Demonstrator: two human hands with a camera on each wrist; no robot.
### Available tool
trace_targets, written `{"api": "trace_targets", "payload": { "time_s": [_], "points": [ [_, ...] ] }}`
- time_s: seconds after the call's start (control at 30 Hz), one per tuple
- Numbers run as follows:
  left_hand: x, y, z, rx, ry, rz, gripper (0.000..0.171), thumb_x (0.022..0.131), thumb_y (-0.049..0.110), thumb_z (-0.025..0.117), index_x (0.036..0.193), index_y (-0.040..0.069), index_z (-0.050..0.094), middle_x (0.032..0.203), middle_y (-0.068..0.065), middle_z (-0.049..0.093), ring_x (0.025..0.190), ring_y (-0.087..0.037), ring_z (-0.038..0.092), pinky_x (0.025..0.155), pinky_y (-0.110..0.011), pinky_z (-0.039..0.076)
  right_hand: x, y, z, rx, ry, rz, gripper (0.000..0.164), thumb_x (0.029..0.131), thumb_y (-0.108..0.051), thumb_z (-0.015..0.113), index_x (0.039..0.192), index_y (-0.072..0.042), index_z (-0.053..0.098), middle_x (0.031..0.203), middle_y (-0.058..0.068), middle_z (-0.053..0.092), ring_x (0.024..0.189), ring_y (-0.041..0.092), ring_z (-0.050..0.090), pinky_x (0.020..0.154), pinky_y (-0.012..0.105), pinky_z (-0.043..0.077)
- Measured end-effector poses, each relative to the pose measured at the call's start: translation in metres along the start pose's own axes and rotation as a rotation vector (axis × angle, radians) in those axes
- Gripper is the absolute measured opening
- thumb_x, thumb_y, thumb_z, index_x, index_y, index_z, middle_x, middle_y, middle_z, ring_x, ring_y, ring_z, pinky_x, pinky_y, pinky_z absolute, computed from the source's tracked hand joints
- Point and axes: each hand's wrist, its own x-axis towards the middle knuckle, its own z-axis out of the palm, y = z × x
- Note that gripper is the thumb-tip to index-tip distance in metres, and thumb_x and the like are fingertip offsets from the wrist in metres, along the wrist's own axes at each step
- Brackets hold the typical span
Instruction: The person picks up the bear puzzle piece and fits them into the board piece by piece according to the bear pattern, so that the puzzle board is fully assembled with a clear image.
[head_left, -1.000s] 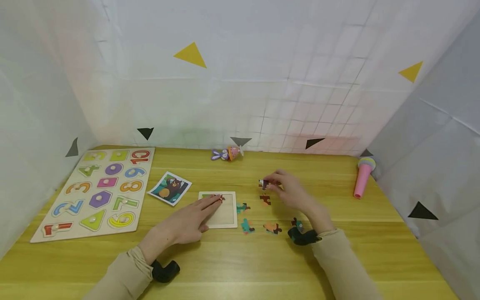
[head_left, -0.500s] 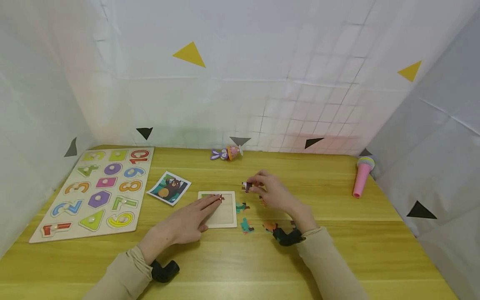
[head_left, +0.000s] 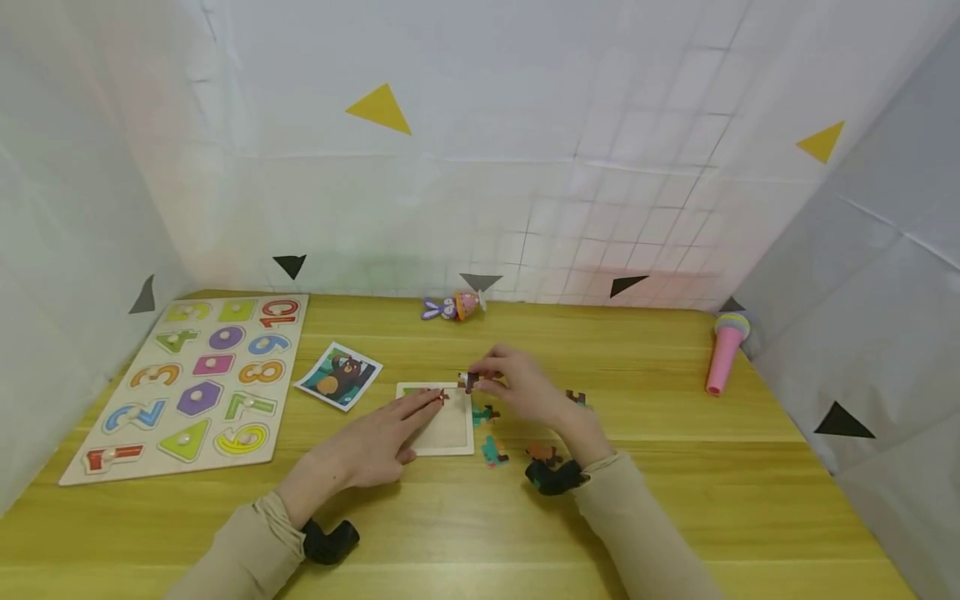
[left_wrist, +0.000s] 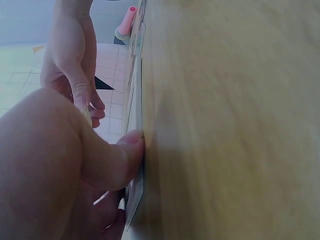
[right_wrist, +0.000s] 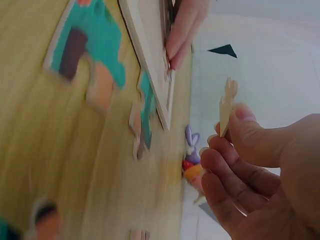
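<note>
My left hand (head_left: 367,446) lies over the left part of a square wooden puzzle tray (head_left: 472,437), its fingers extended onto the pieces in the upper part. In the left wrist view its thumb (left_wrist: 131,150) touches the tray's near edge. At the tray's top right corner, my right hand (head_left: 521,387) pinches a brown and white puzzle piece (head_left: 468,382) between thumb and fingers. The right wrist view shows that piece's bare wood side (right_wrist: 227,110), held above the table. Loose puzzle pieces lie right of the tray: a teal one (head_left: 492,452), another teal one (head_left: 484,414) and an orange one (head_left: 540,452).
A brown piece (head_left: 576,397) lies past my right wrist. Left of the tray are a bear picture card (head_left: 341,377) and a number-and-shape board (head_left: 202,367). A purple rabbit toy (head_left: 453,307) lies at the back, a pink toy microphone (head_left: 724,354) at far right.
My right hand has carried the pinched puzzle piece leftward from the loose pieces to the tray's top right corner. My left hand has stayed on the tray.
</note>
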Motion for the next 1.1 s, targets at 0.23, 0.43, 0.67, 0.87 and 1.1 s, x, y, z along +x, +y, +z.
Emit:
{"api": "trace_targets", "payload": {
  "time_s": [0.23,0.43,0.67,0.87,1.1],
  "points": [
    [0.0,-0.001,0.0,0.007,0.009,0.006,0.071,0.096,0.012,0.055,0.159,0.008,0.025,0.167,-0.008,0.019,0.151,-0.031,0.024,0.119,-0.051,0.03,0.008,-0.007,0.008,0.039,-0.062,-0.003,0.025,0.097,-0.014,0.065,0.12,-0.004,0.072,0.104,0.006,0.064,0.082,0.014,0.054,0.069,0.024,0.048],
    [0.002,-0.001,0.001,0.011,0.006,0.001,0.072,0.096,0.013,0.055,0.16,0.009,0.023,0.167,-0.007,0.019,0.152,-0.03,0.022,0.12,-0.05,0.028,0.01,-0.011,0.014,0.048,-0.081,-0.04,0.025,0.096,-0.009,0.066,0.119,-0.002,0.071,0.105,0.007,0.064,0.084,0.014,0.057,0.07,0.023,0.049],
    [0.001,-0.002,0.001,0.017,0.008,0.003,0.071,0.095,0.012,0.054,0.159,0.008,0.025,0.167,-0.008,0.02,0.152,-0.029,0.021,0.121,-0.05,0.025,0.012,-0.01,0.017,0.038,-0.092,-0.008,0.024,0.096,-0.009,0.066,0.119,-0.002,0.071,0.106,0.007,0.063,0.087,0.014,0.059,0.073,0.023,0.049],
    [0.001,-0.002,0.002,0.02,0.002,-0.001,0.071,0.095,0.013,0.054,0.16,0.008,0.024,0.167,-0.007,0.021,0.153,-0.028,0.021,0.121,-0.049,0.026,0.012,-0.008,0.02,-0.025,-0.095,-0.03,0.024,0.094,-0.007,0.068,0.117,-0.001,0.072,0.102,0.009,0.063,0.084,0.015,0.059,0.072,0.024,0.05],
    [0.001,-0.002,0.001,0.012,0.006,-0.001,0.071,0.095,0.013,0.054,0.16,0.009,0.025,0.166,-0.007,0.022,0.153,-0.028,0.022,0.121,-0.049,0.027,0.011,-0.004,0.026,-0.08,-0.079,-0.056,0.023,0.092,-0.006,0.07,0.114,-0.001,0.073,0.1,0.008,0.061,0.087,0.019,0.061,0.075,0.028,0.053]
  ]
}}
